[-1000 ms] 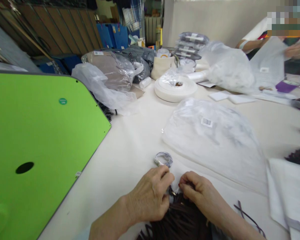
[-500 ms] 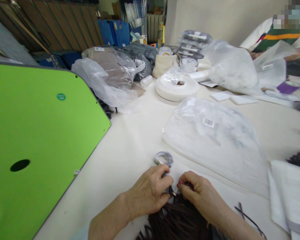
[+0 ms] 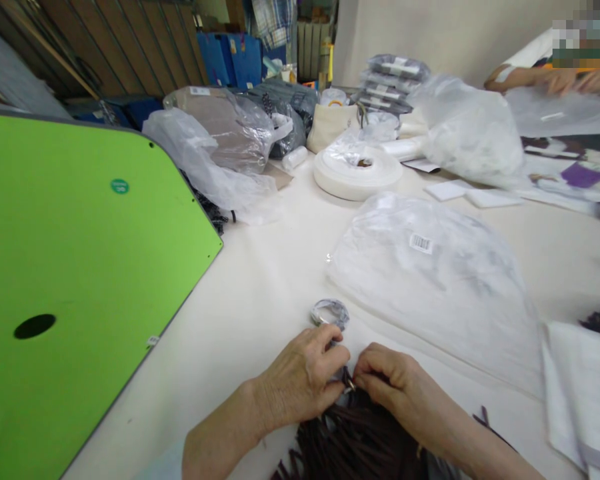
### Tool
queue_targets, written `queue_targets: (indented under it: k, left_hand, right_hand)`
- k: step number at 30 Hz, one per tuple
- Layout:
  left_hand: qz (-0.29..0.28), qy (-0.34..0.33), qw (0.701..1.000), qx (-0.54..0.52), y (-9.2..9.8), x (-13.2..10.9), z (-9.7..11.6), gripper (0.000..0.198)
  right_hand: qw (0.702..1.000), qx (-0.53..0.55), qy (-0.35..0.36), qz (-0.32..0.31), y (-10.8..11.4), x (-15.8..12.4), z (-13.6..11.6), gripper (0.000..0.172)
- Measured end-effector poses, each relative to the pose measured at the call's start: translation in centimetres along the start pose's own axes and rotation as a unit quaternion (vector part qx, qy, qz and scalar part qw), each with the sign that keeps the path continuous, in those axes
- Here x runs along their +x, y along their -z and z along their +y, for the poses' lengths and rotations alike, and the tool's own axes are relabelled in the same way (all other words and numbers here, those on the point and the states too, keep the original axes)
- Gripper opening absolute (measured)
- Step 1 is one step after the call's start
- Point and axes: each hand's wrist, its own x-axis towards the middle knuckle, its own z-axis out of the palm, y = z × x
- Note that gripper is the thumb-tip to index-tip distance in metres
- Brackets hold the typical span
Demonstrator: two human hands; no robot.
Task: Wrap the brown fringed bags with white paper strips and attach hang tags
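The left hand and right hand pinch the top of a dark fringed piece at the near surface. The bag's barcode label is unreadable.

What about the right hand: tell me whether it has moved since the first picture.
Yes: the right hand has shifted slightly left, judged against the barcode.

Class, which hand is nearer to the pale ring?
Left. The left hand is at the near edge of the pale ring; the right hand is farther off, rightward, by the dark strips.
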Motion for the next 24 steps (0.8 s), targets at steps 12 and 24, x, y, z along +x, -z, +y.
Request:
queue_targets:
  k: [12, 24]
  left_hand:
    - [0.035, 0.006, 0.999, -0.039, -0.5, -1.2, 0.1, 0.01]
    - [0.036, 0.124, 0.989, -0.077, -1.0, -1.3, 2.7, 0.007]
  right_hand:
    - [0.998, -0.027, 0.042, -0.024, -0.4, -0.3, -0.6, 0.02]
    - [0.999, -0.019, 0.04, 0.003, -0.9, -0.3, -0.1, 0.019]
